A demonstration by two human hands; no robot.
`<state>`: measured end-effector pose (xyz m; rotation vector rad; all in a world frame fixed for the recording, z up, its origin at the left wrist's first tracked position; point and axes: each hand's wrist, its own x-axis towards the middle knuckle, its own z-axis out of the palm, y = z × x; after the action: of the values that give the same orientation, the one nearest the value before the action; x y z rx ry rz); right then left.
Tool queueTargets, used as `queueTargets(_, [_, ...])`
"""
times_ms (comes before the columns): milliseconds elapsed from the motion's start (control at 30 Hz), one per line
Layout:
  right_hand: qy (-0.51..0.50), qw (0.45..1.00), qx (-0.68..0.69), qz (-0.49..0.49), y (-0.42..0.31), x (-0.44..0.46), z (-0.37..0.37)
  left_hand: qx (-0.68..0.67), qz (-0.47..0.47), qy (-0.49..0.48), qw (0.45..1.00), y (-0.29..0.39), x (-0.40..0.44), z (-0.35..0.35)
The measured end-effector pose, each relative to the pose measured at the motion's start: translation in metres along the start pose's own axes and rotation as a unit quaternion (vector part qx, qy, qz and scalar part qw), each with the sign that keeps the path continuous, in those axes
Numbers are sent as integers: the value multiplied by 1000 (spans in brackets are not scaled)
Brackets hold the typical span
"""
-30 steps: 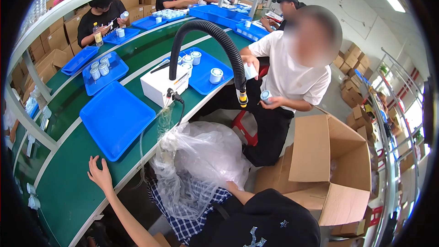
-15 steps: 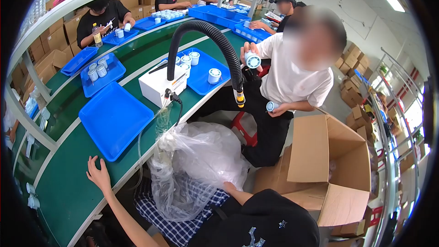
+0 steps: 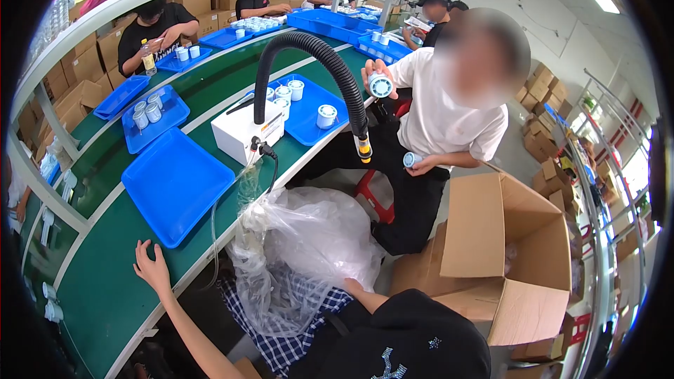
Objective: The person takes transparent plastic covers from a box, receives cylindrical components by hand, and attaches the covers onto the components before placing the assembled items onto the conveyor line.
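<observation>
My left hand (image 3: 152, 265) rests on the green table (image 3: 105, 288) with its fingers spread and nothing in it, just below an empty blue tray (image 3: 175, 186). Beside the clear plastic bag (image 3: 326, 228) on my lap is my right hand (image 3: 357, 288); its fingers are mostly hidden against the plastic. Under the bag lies a blue checkered cloth (image 3: 281, 351). A white machine (image 3: 242, 133) with a black ribbed hose (image 3: 344, 77) stands beyond the tray.
A co-worker in a white shirt (image 3: 449, 109) holds a round light-blue part (image 3: 380, 85) in one hand and another (image 3: 412, 160) in the other. An open cardboard box (image 3: 474, 228) is at the right. More blue trays (image 3: 156, 121) with parts line the table; other people sit behind.
The co-worker in white has raised one part and turned its round face toward me. Farther workers' hands have shifted. My own hands look nearly unmoved.
</observation>
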<state>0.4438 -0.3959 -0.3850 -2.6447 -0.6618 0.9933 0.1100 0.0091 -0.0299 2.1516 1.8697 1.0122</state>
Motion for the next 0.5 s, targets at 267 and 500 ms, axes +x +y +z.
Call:
queueTargets(267, [32, 999, 14, -6, -1, -2, 0, 1, -2, 0, 1000, 0, -1, 1])
queueTargets(500, [3, 1000, 0, 9, -11, -9, -10, -10, 6, 3, 1000, -1, -3, 1])
